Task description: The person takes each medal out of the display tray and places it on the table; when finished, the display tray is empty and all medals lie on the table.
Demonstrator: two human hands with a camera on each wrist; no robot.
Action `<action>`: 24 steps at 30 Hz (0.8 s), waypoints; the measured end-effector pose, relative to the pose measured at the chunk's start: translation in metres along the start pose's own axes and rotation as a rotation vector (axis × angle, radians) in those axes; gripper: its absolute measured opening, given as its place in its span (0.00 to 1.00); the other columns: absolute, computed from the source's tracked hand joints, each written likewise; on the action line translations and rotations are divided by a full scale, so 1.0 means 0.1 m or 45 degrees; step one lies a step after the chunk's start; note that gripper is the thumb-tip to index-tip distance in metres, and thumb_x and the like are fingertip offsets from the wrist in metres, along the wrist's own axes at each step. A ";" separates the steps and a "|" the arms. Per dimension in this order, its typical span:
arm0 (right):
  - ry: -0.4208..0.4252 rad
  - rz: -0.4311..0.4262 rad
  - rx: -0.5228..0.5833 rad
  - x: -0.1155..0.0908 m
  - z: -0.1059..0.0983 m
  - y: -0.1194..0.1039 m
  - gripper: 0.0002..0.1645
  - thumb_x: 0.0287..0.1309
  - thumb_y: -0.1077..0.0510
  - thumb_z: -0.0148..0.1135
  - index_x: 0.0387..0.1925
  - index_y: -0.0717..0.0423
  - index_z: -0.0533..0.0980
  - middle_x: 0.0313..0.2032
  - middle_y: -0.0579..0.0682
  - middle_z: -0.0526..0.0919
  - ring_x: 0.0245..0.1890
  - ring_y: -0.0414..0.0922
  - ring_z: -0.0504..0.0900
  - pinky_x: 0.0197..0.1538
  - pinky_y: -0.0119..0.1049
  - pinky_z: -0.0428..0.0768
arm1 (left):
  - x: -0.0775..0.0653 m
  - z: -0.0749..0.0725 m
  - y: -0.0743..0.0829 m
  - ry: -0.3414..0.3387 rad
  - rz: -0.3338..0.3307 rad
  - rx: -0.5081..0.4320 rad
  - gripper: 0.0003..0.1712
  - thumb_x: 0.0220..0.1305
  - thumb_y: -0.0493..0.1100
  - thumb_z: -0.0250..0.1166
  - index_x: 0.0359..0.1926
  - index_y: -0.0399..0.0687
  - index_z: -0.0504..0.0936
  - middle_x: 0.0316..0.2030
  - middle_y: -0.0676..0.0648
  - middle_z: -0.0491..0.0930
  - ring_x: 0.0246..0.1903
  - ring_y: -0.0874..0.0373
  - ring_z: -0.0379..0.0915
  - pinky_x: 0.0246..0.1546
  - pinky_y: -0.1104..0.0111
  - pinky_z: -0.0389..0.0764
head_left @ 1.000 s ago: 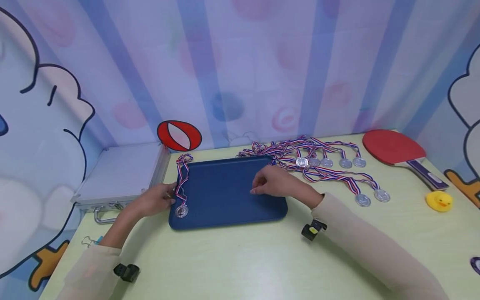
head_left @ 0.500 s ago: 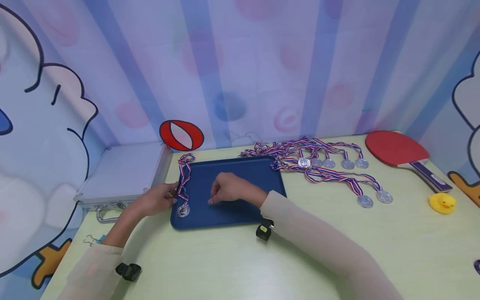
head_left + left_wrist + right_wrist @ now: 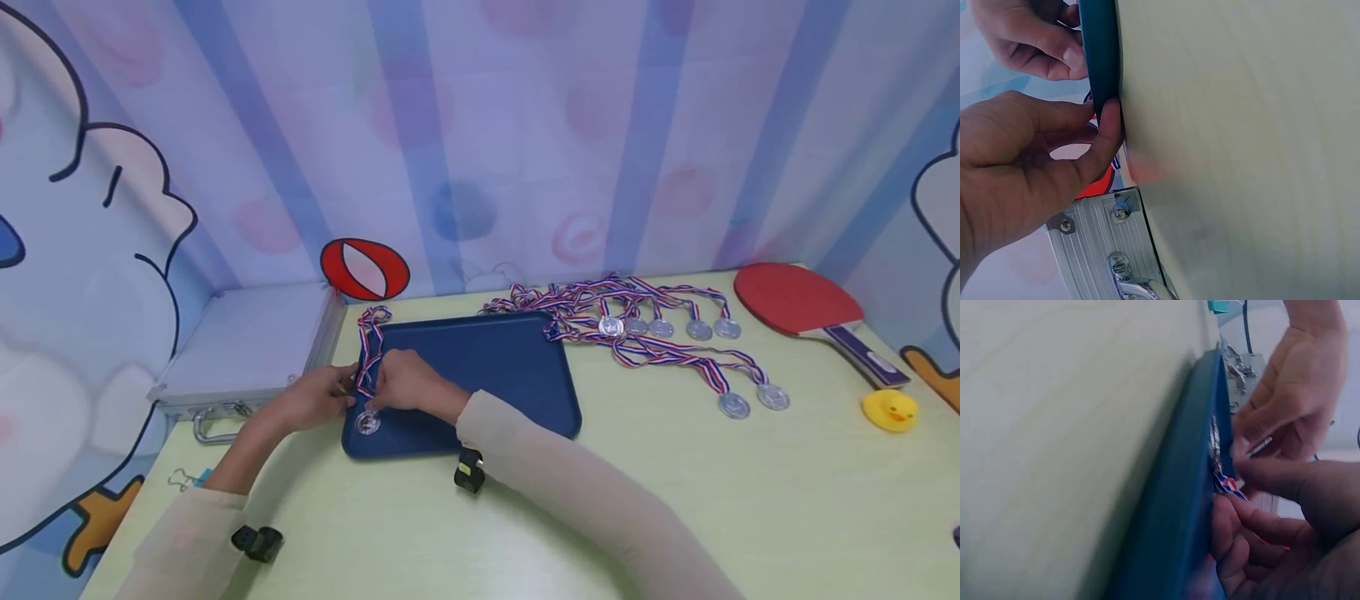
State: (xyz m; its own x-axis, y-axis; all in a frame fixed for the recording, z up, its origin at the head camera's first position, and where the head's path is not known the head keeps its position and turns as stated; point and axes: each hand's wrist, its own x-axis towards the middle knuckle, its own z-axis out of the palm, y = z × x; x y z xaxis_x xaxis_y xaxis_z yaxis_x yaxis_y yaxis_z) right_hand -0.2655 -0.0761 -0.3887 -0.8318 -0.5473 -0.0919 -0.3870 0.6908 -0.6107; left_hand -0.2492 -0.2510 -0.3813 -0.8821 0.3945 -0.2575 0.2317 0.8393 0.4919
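Note:
A dark blue rectangular tray (image 3: 495, 358) lies on the table, with one silver medal (image 3: 367, 422) near its left side. The medal's red, white and blue ribbon (image 3: 367, 337) runs up along that side. My left hand (image 3: 311, 400) grips the tray's left edge; in the left wrist view its thumb and a finger pinch the rim (image 3: 1102, 56). Over the tray, my right hand (image 3: 411, 382) has its fingertips on the ribbon just above the disc. The right wrist view shows thumb and forefinger closed about the ribbon (image 3: 1227, 483), partly hidden by the fingers.
Several silver medals (image 3: 660, 328) with tangled ribbons lie right of the tray. A red table tennis bat (image 3: 795, 298) and a yellow rubber duck (image 3: 889, 410) sit farther right. On the left are a silver case (image 3: 247, 337) and a binder clip (image 3: 197, 478).
My right hand has moved left across the tray to the medal's ribbon and now pinches it. The left hand stays at the tray's edge.

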 end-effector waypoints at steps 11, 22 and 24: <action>0.121 0.091 0.010 0.03 0.12 -0.04 0.22 0.51 0.57 0.64 0.07 0.50 0.68 0.08 0.42 0.68 0.10 0.37 0.66 0.13 0.28 0.60 | 0.01 0.01 -0.03 0.021 0.025 0.033 0.32 0.61 0.31 0.55 0.66 0.27 0.57 0.43 0.36 0.79 0.37 0.52 0.74 0.33 0.68 0.74; 0.077 0.010 0.141 -0.02 0.04 0.05 0.19 0.53 0.55 0.65 0.09 0.53 0.77 0.09 0.42 0.74 0.11 0.36 0.69 0.16 0.27 0.63 | -0.02 0.00 0.03 0.020 0.012 0.032 0.33 0.61 0.31 0.56 0.66 0.27 0.57 0.44 0.34 0.79 0.39 0.50 0.74 0.34 0.66 0.76; 0.086 -0.027 0.151 -0.03 0.03 0.07 0.14 0.53 0.55 0.65 0.14 0.53 0.81 0.13 0.42 0.78 0.14 0.35 0.72 0.19 0.26 0.66 | -0.02 0.00 0.03 0.021 0.018 0.027 0.33 0.61 0.31 0.56 0.66 0.27 0.57 0.44 0.34 0.79 0.39 0.49 0.75 0.35 0.66 0.77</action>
State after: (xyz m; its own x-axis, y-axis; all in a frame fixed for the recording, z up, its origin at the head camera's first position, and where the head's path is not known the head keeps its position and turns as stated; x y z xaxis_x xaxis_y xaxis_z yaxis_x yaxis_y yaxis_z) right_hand -0.2643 -0.0706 -0.3948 -0.8504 -0.5254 -0.0276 -0.3582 0.6165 -0.7012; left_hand -0.2471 -0.2492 -0.3795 -0.8853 0.4004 -0.2364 0.2528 0.8413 0.4779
